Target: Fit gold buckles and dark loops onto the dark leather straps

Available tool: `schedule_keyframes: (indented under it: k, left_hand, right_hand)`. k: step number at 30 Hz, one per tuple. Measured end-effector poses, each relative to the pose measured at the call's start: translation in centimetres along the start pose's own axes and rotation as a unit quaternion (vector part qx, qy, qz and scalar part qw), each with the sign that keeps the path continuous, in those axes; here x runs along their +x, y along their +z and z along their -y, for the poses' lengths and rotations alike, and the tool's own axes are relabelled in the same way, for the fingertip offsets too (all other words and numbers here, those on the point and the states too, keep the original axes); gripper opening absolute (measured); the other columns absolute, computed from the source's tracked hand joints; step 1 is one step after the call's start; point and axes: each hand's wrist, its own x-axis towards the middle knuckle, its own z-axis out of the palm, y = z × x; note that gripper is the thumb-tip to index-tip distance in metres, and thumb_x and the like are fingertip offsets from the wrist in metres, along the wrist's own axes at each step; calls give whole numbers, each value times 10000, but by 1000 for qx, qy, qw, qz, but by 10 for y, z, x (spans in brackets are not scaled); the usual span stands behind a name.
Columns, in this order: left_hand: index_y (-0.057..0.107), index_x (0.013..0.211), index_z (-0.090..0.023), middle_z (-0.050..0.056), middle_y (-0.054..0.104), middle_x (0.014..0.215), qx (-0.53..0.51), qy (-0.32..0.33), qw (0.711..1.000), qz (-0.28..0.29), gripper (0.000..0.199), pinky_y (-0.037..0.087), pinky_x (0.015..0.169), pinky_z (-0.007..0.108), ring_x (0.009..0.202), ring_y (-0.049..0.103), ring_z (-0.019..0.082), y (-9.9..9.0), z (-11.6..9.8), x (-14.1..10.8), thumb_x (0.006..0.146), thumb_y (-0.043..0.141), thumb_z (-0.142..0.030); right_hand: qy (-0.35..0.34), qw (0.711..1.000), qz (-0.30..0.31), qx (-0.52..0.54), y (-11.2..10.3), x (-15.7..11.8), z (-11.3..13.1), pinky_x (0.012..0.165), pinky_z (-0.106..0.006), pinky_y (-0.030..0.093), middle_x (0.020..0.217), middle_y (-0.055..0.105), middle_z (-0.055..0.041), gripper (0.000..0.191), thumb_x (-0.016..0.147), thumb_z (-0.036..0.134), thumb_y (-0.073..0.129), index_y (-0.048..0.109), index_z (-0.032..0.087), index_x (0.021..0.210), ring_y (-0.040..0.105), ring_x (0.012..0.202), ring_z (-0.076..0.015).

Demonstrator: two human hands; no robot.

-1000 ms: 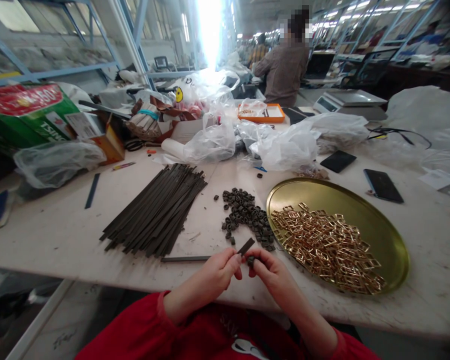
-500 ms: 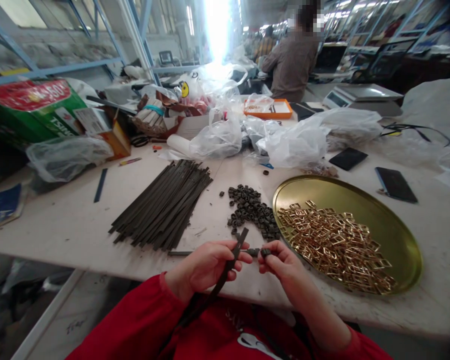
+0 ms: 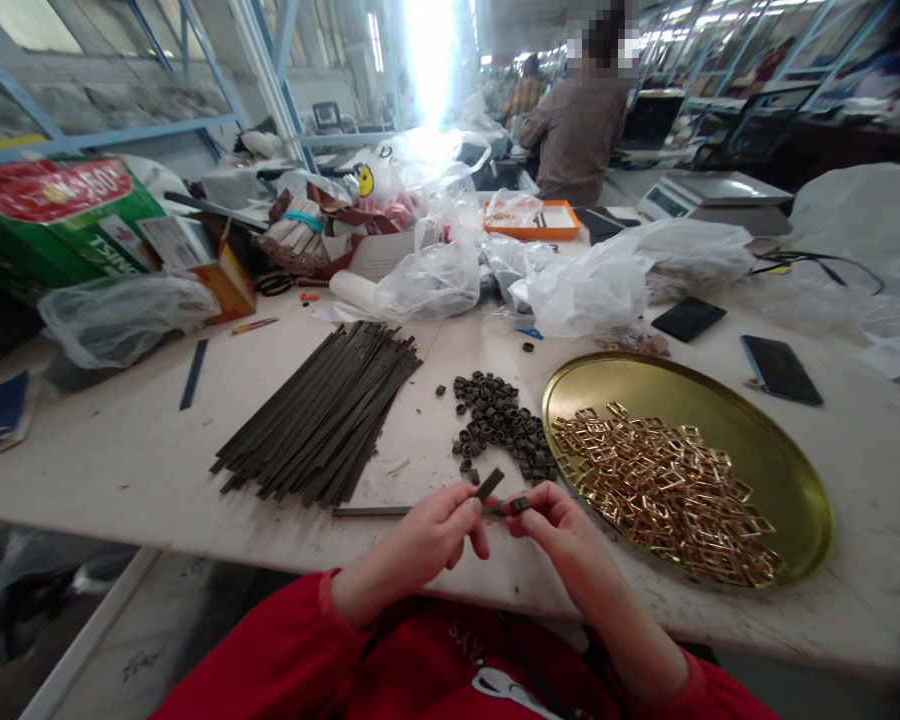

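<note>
Near the table's front edge, my left hand pinches a dark strap, whose short end sticks up past the fingers. Close on its right, my right hand holds a small dark loop between thumb and fingers. Beyond the hands lies a pile of similar dark loops. A bundle of dark straps rests to the left. On the right, a gold oval tray bears a heap of gold buckles. A thin dark strip lies on the table beside my left hand.
Plastic bags spread across the table's back, near an orange box. Two dark flat devices, one a phone, lie behind the tray. A scale stands back right. A green and red package is far left. A person stands beyond the table.
My left hand has turned and closed more around the strap, and less of the strap shows. My right hand still holds the loop. The view has shifted slightly.
</note>
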Motion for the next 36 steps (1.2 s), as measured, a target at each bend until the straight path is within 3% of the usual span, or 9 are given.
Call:
schedule_keyframes:
  k: [2, 5, 8, 13, 18, 24, 29, 33, 36]
  left_hand:
    - [575, 818, -163, -16, 536, 573, 198, 66, 978, -24, 283, 291, 494, 215, 490, 424, 99, 5, -5, -5, 879, 352, -327]
    - [579, 824, -192, 15, 612, 664, 370, 106, 922, -49, 282, 316, 547, 233, 602, 537, 144, 11, -7, -8, 894, 335, -315]
    - [577, 880, -205, 54, 665, 790, 460, 117, 876, -85, 273, 323, 564, 248, 692, 594, 183, 15, -3, -6, 900, 316, -282]
    - [575, 818, -199, 66, 660, 726, 533, 103, 830, -124, 282, 298, 529, 251, 640, 598, 185, 18, 0, -2, 897, 311, -261]
    - [579, 833, -199, 60, 658, 730, 523, 104, 836, -126, 277, 292, 531, 252, 629, 588, 178, 19, 0, -5, 888, 313, -252]
    - [596, 783, -196, 15, 602, 622, 435, 95, 891, -85, 266, 279, 516, 233, 566, 535, 146, 21, -3, -10, 869, 356, -274]
    - [579, 729, -192, -19, 530, 524, 383, 83, 918, -60, 263, 260, 490, 219, 495, 476, 125, 22, -8, -10, 860, 358, -245]
    - [562, 719, -192, -18, 530, 532, 376, 87, 920, -61, 257, 266, 499, 220, 505, 481, 128, 21, -7, -6, 861, 360, -263]
    - [543, 723, -196, -13, 533, 544, 384, 77, 917, -75, 260, 283, 522, 228, 526, 497, 140, 15, -4, -2, 871, 343, -273]
  right_hand:
    - [-27, 1000, -13, 5, 1, 1, 2, 595, -283, 436, 594, 591, 7, 194, 619, 320, 647, 497, 198, 627, 546, 591, -149]
    - [-53, 998, -25, 1, 3, 1, 3, 564, -268, 425, 577, 566, 23, 161, 636, 293, 623, 492, 201, 647, 528, 565, -138]
    - [-67, 997, -38, -10, 3, 0, 1, 535, -251, 410, 578, 545, 34, 150, 645, 278, 611, 488, 199, 682, 510, 551, -129]
    - [-84, 996, -34, -12, 3, -5, -4, 557, -259, 429, 637, 565, 19, 182, 683, 312, 623, 505, 193, 755, 533, 579, -136]
    - [-57, 998, 24, 32, -2, -9, -1, 591, -279, 456, 680, 599, -1, 295, 712, 459, 616, 533, 188, 795, 563, 598, -141]
    - [-83, 995, 43, 36, -8, -7, -8, 579, -248, 414, 616, 540, 28, 298, 663, 443, 691, 539, 188, 685, 502, 595, -121]
    - [-84, 995, 30, 46, -7, -7, -11, 568, -243, 401, 606, 533, 34, 304, 666, 439, 694, 529, 187, 708, 496, 581, -119]
    - [-102, 995, 20, 12, -6, -6, -8, 596, -261, 419, 604, 547, 15, 305, 748, 476, 600, 534, 184, 688, 506, 594, -131]
    - [-111, 993, -22, -29, -13, 0, -9, 607, -283, 438, 636, 568, -6, 310, 784, 489, 541, 542, 185, 725, 530, 611, -153]
